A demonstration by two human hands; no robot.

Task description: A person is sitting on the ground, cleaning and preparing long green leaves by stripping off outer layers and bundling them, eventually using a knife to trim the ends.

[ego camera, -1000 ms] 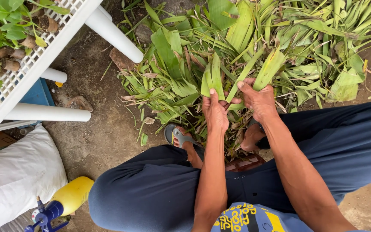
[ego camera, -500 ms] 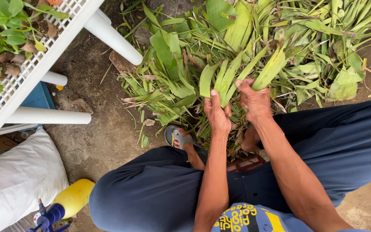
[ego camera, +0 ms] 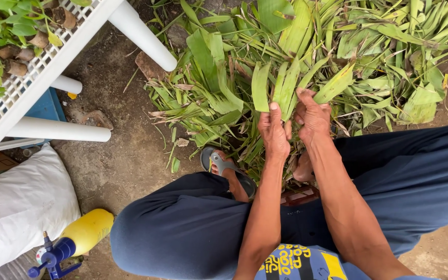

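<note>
My left hand (ego camera: 274, 132) is pinched shut on a fan of flat, strap-shaped green leaves with blunt cut tips (ego camera: 281, 85), thumb up along one blade, and my right hand (ego camera: 313, 116) is closed on the same fan just beside it, the two hands nearly touching above my knees. The fan stands upright over the loose heap of long green cuttings (ego camera: 379, 52) on the rough dirt ground (ego camera: 120, 155). I judge the smooth, waxy-looking blades could slide out sideways if either pinch slackens, or crease where the fingers bear hardest. Below sits my foot in a grey rubber sandal (ego camera: 226, 168); to the left, a white plastic lattice bench with round legs (ego camera: 58, 129) and a yellow spray bottle with a blue pump (ego camera: 76, 239).
</note>
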